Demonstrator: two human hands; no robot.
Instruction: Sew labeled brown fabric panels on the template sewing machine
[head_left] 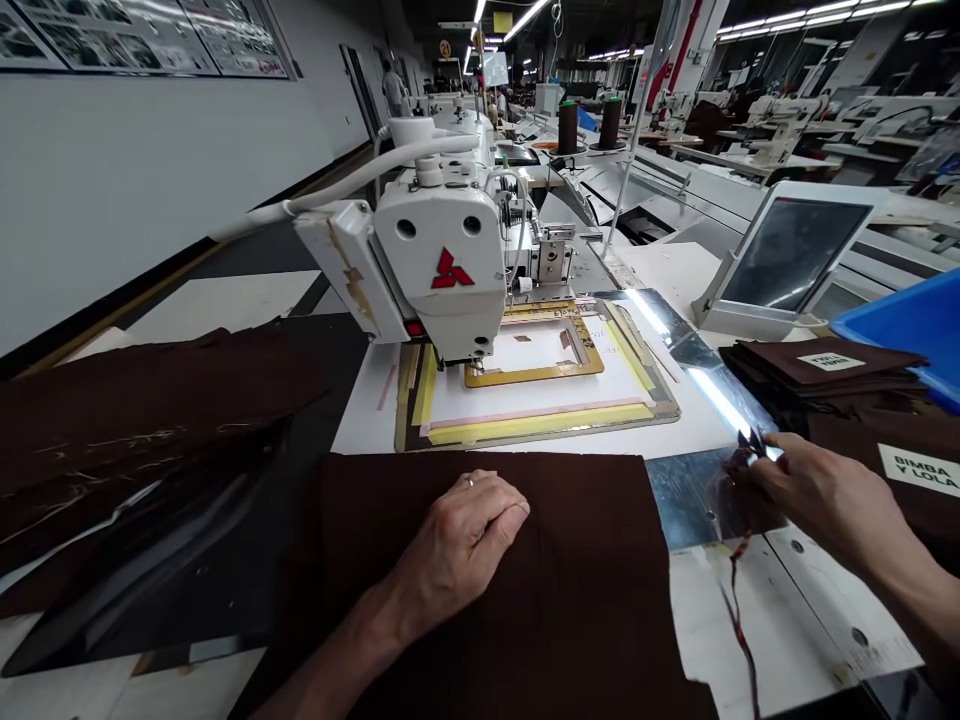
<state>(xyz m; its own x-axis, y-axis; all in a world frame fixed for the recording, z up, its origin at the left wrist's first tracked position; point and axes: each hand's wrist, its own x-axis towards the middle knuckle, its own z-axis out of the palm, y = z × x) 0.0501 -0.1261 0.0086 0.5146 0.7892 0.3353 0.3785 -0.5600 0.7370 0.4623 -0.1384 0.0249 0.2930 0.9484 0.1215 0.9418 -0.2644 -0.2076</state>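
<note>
A dark brown fabric panel (585,580) lies flat at the front centre. My left hand (472,530) rests on it with its fingers curled together; whether anything is under them is hidden. At the right, my right hand (832,490) is closed on small dark snips (752,442), whose tips point up and away. A twisted cord (739,620) hangs below that hand. Beyond the fabric stands a white sewing machine head (442,250) with a red logo, over a yellow-edged clamp frame (536,377) on a white template sheet (525,403).
Brown fabric pieces (150,400) are heaped at the left. To the right are a stack of labelled brown pieces (825,365), a labelled panel (862,440), a blue bin (907,320) and a tilted screen (799,250). Two thread cones (568,128) stand behind the machine.
</note>
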